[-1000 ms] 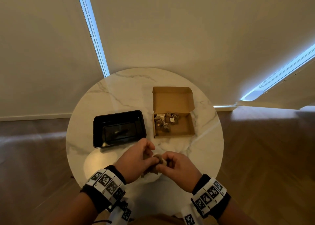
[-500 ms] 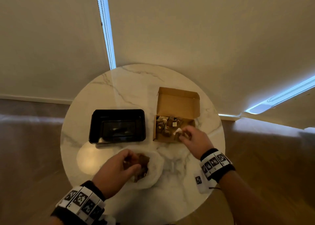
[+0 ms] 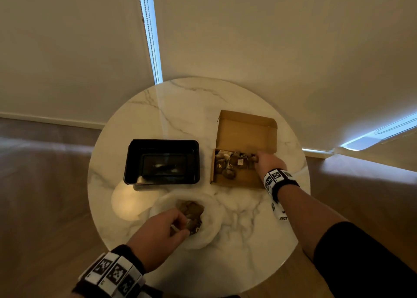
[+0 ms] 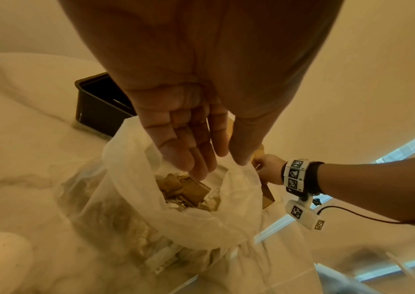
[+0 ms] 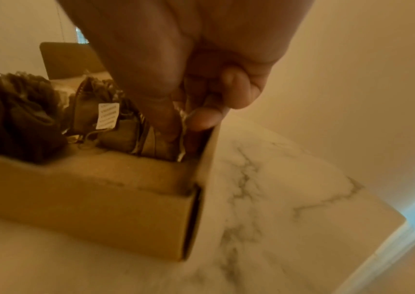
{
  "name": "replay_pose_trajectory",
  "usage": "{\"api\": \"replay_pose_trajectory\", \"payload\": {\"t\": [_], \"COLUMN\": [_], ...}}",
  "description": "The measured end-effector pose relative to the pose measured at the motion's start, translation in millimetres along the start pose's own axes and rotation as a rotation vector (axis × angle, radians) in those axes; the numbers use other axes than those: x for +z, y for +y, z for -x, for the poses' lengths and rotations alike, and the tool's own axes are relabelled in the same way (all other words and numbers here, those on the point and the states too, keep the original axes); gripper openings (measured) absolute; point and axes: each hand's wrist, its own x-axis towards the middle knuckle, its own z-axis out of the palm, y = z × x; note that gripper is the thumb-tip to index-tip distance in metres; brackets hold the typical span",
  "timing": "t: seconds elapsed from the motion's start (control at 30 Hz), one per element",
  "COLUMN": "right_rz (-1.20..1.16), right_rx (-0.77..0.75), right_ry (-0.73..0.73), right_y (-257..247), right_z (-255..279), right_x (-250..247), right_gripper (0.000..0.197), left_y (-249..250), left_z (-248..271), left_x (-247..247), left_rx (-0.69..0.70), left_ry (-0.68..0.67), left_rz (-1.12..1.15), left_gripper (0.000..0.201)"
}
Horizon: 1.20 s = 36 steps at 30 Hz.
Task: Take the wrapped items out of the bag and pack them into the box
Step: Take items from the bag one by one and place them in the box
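A translucent plastic bag lies open on the near part of the table, with several brown wrapped items inside. My left hand reaches into its mouth with straight fingers, the tips touching the wrappers. The open cardboard box stands at the right and holds several wrapped items. My right hand is down in the box's right end, thumb and forefinger pinching a wrapped item against the side wall.
An empty black plastic tray sits left of the box. Everything rests on a small round marble table; its edge runs close behind the bag and right of the box. Wooden floor lies all around.
Both hands were together at the table's front holding one item. The right hand carried it to the box and has slid to the right end; the left hand went down into the bag.
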Motion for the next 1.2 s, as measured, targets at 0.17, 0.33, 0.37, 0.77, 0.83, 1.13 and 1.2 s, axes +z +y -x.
{"api": "replay_pose_trajectory", "payload": {"t": [0.17, 0.33, 0.37, 0.77, 0.83, 1.13, 1.2], "right_rz": [-0.038, -0.231, -0.277, -0.491, -0.464, -0.242, -0.228], "right_rx": [-0.003, -0.15, -0.187, -0.537, -0.562, -0.492, -0.487], "right_ry": [0.092, 0.181, 0.168, -0.12, -0.165, -0.282, -0.296], "right_y": [-5.1, -26.2, -32.2, -95.0, -101.9, -103.2, -105.1], "right_z": [19.9, 77.9, 91.9, 194.0, 197.0, 194.8, 192.9], "right_x": [-12.5, -30.0, -30.5, 17.1, 23.1, 28.4, 27.0], "right_gripper": [0.024, 0.014, 0.011, 0.012, 0.016, 0.02, 0.02], "left_y": [2.1, 1.2, -0.3, 3.8, 5.9, 5.2, 4.9], "left_z": [-12.3, -38.8, -45.6, -97.7, -100.5, -84.9, -74.0], "left_x": [5.6, 14.1, 16.7, 39.3, 38.2, 14.2, 3.8], "left_rx": [-0.011, 0.001, -0.002, 0.079, 0.094, 0.063, 0.069], "left_ry": [-0.003, -0.038, -0.044, -0.137, -0.162, -0.027, 0.038], "left_rz": [-0.068, -0.119, -0.132, -0.511, -0.577, -0.453, -0.364], "left_gripper": [0.007, 0.016, 0.019, 0.032, 0.027, 0.019, 0.022]}}
